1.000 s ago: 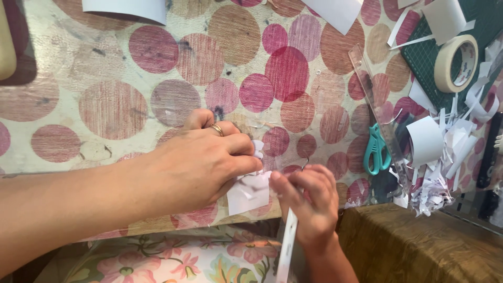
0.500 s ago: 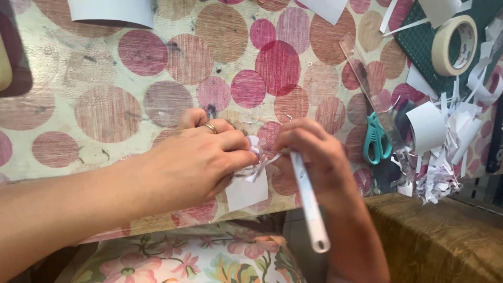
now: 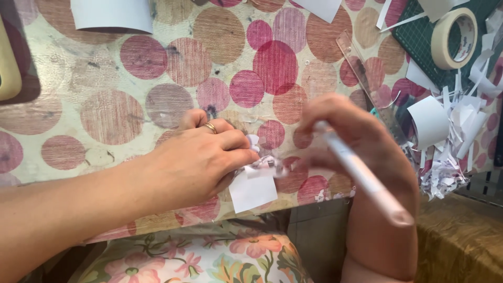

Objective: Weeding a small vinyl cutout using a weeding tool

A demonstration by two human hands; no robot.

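White paper piece (image 3: pixel 253 189), small and roughly square below with a crumpled, cut upper part, lies at the near edge of the table (image 3: pixel 105 112), which is covered in a cloth of red and pink dots. The left hand (image 3: pixel 196 160) rests on it from the left; its fingers are curled together and pinch the crumpled upper part, and a gold ring (image 3: pixel 210 127) sits on one finger. The right hand (image 3: pixel 361 152) meets the piece from the right. It is blurred; its fingers are closed around a white pen-like tool (image 3: pixel 364 178), whose far tip points toward the paper while its near end points toward the camera. Whether the tip touches the paper cannot be told.

To the right, well apart from the hands, a roll of masking tape (image 3: pixel 454 38) lies on a green cutting mat (image 3: pixel 419 39). A clear ruler (image 3: pixel 367 78) runs diagonally beside the mat. A heap of white paper scraps (image 3: pixel 450 141) spreads along the table's right edge. At the far edge, a curved white sheet (image 3: pixel 112 15) stands to the left and another white sheet (image 3: pixel 322 8) lies near the middle. Below the table edge, a floral fabric (image 3: pixel 199 257) shows.
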